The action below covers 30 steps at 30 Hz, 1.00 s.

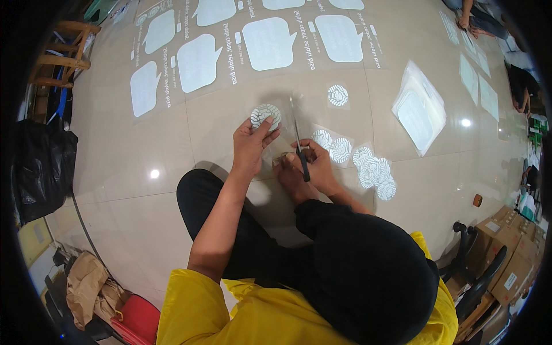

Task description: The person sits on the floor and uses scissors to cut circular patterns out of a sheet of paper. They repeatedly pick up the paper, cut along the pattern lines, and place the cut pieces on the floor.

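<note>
My left hand (254, 142) pinches a round white patterned sticker (265, 116) between thumb and fingers. My right hand (317, 166) grips a pair of scissors (296, 123) with a dark handle, its blades pointing away from me. Those blades are just right of the round sticker, apart from it. Below my right hand is my bare foot (295, 181) on the tiled floor. Close by on the right lie a clear piece with two round stickers (340, 149) and an overlapping pile of similar ones (370, 169). A single round sticker (337, 95) lies farther out.
A large clear sheet (233, 82) with white speech-bubble shapes and writing spreads ahead. To the right rests a stack of film-backed cutouts (418, 112). Another person's hand (464, 21) is at the far right. A black plastic bag (45, 168), wooden stool (64, 62) and cardboard boxes (496, 237) stand around.
</note>
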{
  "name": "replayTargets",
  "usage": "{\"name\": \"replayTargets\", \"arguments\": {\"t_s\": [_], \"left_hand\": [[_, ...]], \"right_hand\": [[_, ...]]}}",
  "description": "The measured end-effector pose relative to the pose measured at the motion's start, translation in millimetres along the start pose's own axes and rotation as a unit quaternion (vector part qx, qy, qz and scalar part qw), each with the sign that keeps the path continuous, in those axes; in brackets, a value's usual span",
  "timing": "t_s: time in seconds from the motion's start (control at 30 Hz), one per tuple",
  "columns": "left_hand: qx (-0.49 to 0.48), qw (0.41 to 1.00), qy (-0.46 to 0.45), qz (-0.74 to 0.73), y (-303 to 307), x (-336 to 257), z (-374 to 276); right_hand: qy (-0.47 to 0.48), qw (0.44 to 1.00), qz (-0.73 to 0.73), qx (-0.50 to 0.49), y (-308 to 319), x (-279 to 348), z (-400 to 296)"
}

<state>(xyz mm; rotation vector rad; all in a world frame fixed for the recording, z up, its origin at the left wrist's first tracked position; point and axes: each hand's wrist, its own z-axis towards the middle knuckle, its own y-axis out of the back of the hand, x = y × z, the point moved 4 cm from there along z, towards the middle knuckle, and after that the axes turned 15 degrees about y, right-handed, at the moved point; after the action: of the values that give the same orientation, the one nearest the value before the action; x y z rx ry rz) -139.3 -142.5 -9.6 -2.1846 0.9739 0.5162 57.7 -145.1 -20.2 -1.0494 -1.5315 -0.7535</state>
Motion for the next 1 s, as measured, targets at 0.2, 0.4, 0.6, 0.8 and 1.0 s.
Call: {"name": "replayTargets", "arguments": {"t_s": [0.2, 0.4, 0.6, 0.8, 1.0], "left_hand": [[-0.006, 1.0, -0.017, -0.026, 1.4, 0.8, -0.2], [-0.008, 0.999, -0.027, -0.024, -1.5, 0.6, -2.6], [-0.01, 0.999, -0.032, -0.024, -3.6, 0.1, -6.1], [-0.007, 0.999, -0.034, -0.015, -4.6, -1.4, -8.2], [-0.009, 0.999, -0.034, -0.014, -5.4, -1.5, -8.4]], "right_hand": [[-0.012, 0.995, 0.102, 0.016, -14.1, -4.9, -15.0], [-0.018, 0.997, 0.062, 0.03, -14.3, 6.5, -8.6], [-0.014, 0.997, 0.078, 0.026, -16.5, 8.3, -8.6], [-0.022, 0.996, 0.084, 0.016, -16.4, 6.6, -11.3], [-0.02, 0.998, 0.058, 0.005, -17.2, 11.2, -13.2]]}}
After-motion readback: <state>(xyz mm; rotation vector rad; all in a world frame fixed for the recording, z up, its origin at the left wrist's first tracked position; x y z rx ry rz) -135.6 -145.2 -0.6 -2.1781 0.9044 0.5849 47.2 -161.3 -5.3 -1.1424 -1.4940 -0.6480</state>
